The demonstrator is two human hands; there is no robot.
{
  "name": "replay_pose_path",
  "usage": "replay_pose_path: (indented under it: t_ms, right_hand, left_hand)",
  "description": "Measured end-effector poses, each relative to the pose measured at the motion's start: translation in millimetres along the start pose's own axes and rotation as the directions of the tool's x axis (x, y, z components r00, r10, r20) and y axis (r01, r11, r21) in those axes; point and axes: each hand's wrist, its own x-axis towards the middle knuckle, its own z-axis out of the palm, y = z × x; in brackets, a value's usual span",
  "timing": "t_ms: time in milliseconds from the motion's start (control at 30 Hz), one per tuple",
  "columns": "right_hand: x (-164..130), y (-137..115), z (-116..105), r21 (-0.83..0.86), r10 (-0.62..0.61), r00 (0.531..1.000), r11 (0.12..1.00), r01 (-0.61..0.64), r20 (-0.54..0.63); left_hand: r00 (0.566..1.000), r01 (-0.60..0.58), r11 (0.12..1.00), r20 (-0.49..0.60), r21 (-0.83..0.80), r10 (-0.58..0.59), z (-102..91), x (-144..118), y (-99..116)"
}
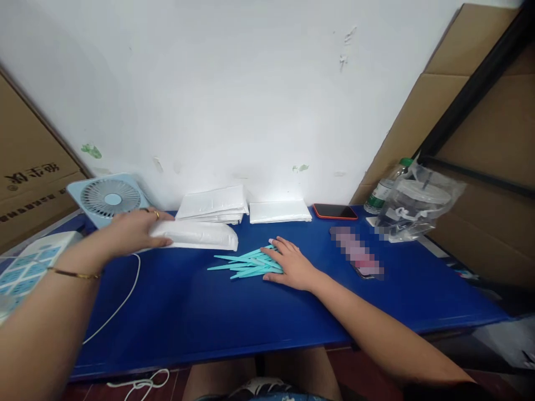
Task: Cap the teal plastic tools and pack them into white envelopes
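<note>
My left hand (140, 233) has its thumb and fingers closed around the left end of a flat white padded packet (204, 236). A stack of similar white packets (213, 203) lies just behind it, against the wall. My right hand (291, 264) lies over the right ends of a loose pile of turquoise plastic sticks (244, 264), its fingers apart and touching them. The pointed ends of the sticks fan out to the left on the blue table (188, 317). What lies under my right palm is hidden.
Another white packet pile (280, 211) and an orange-edged phone (334, 211) lie along the wall. A blurred phone-like object (357, 253), a bottle (382, 192) and a bagged cup (418, 203) stand right. At left are a fan (111, 197), power strip (35, 264) and white cable (125, 298).
</note>
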Motion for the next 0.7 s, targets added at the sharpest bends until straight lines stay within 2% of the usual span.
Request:
replay_pose_path:
  t_ms: [33,100,133,167,200,267,333,367,433,500,633,700]
  right_hand:
    - [-2.1,-3.5,0.6,0.008,-0.003,1.0,1.0,0.003,0.004]
    - [-5.6,-7.2,-1.7,0.02,-0.02,1.0,1.0,0.02,-0.018]
    - [-6.8,-6.4,-5.2,0.025,-0.021,0.998,0.999,0.022,-0.051]
    - [-7.6,-3.4,-10.5,0.033,-0.011,0.995,0.999,0.014,-0.099]
    - [-7.7,1.8,-17.2,0.047,0.013,0.988,0.999,-0.006,-0.152]
    - [-5.6,17.5,-33.2,0.09,0.082,0.973,0.994,-0.064,-0.214]
    - [0.6,35.7,-48.4,0.127,0.123,0.981,0.986,-0.104,-0.152]
    - [5.3,43.7,-54.0,0.133,0.125,0.987,0.985,-0.112,-0.096]
    - [17.8,54.6,-59.2,0.127,0.082,0.997,0.989,-0.08,-0.014]
    - [31.7,58.3,-56.7,0.143,0.014,1.0,0.99,-0.013,-0.005]
    - [48.3,55.3,-43.4,0.202,-0.07,0.996,0.978,0.058,0.055]
    - [47.5,55.0,-39.2,0.231,-0.079,0.995,0.971,0.062,0.065]
  left_hand:
    - [0.999,-0.019,1.0,0.04,0.025,0.018,15.0,-4.5,3.9]
    - [0.996,0.023,0.998,-0.082,0.057,-0.019,40.9,-14.2,16.8]
    - [0.99,-0.008,1.0,-0.143,0.022,0.011,51.1,-19.7,26.8]
    - [0.983,-0.072,0.996,-0.172,-0.045,0.063,59.5,-25.6,39.2]
    - [0.973,-0.187,0.973,-0.162,-0.135,0.164,66.4,-31.6,53.6]
    - [0.919,-0.393,0.872,-0.116,-0.291,0.376,76.9,-42.6,85.4]
    - [0.861,-0.498,0.794,-0.087,-0.348,0.501,84.3,-49.0,115.2]
    - [0.849,-0.516,0.776,-0.095,-0.364,0.52,87.1,-49.9,127.6]
    - [0.853,-0.507,0.768,-0.101,-0.391,0.512,90.2,-47.8,146.4]
    - [0.865,-0.479,0.765,-0.082,-0.429,0.496,89.3,-42.6,158.1]
    - [0.854,-0.438,0.723,0.004,-0.534,0.52,78.8,-29.2,168.1]
    - [0.877,-0.403,0.737,0.001,-0.542,0.481,74.3,-19.3,169.6]
